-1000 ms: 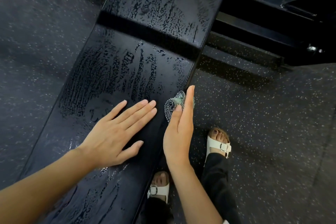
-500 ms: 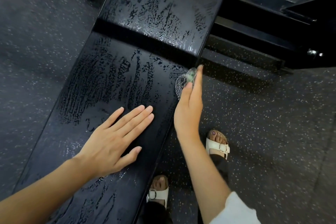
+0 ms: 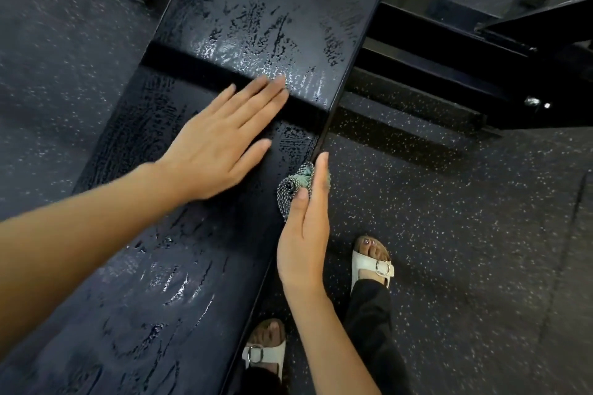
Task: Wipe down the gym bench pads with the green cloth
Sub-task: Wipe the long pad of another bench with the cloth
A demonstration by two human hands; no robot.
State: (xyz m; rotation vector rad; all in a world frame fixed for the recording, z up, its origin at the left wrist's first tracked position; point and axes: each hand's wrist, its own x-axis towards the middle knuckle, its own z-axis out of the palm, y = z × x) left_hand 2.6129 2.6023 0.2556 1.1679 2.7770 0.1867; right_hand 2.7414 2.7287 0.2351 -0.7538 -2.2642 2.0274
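Note:
A long black bench runs from the bottom left to the top middle, in two pads split by a dark gap. The near pad (image 3: 154,298) and the far pad (image 3: 272,9) both shine with wet streaks. My left hand (image 3: 218,151) lies flat on the near pad, fingers spread, its fingertips reaching across the gap. My right hand (image 3: 305,228) presses the bunched green cloth (image 3: 296,181) against the near pad's right side edge, fingers straight along the edge. Most of the cloth is hidden behind that hand.
Dark speckled rubber flooring (image 3: 465,250) surrounds the bench. Black steel frame bars (image 3: 449,51) lie at the upper right. My two feet in white sandals (image 3: 373,266) stand on the floor right beside the bench.
My left hand slid forward along the near pad up to the gap. My right hand went up the side edge with the cloth, then came back down it toward me.

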